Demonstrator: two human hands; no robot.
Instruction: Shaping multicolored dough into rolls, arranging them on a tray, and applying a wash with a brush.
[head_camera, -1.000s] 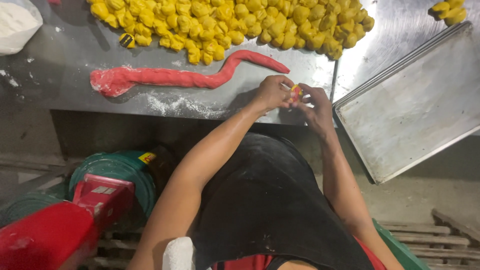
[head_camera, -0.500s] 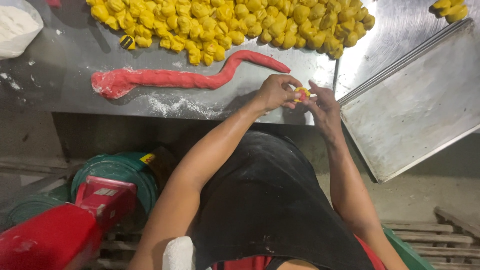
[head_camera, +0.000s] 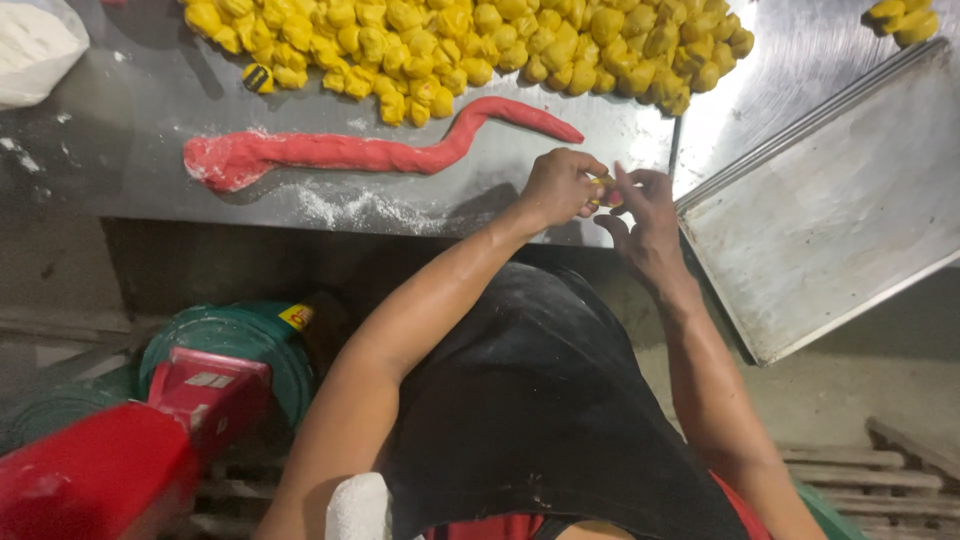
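Observation:
My left hand (head_camera: 556, 187) and my right hand (head_camera: 640, 212) meet at the front edge of the steel table (head_camera: 120, 150), pinching a small yellow dough piece (head_camera: 603, 191) with a bit of red in it between their fingertips. A long red dough rope (head_camera: 370, 152) lies on the floured table just left of the hands, its thin end curving toward them. Behind it spreads a heap of several yellow dough balls (head_camera: 470, 45).
An empty metal baking tray (head_camera: 840, 210) sits at an angle right of my hands. A white bag of flour (head_camera: 35, 45) is at the far left. A few yellow pieces (head_camera: 905, 18) lie at the top right. Below the table stand green and red machinery (head_camera: 200, 390).
My hands stay together on the small dough piece, shifting only slightly while the fingers work it. The view has drifted a little; the red rope and tray are unmoved.

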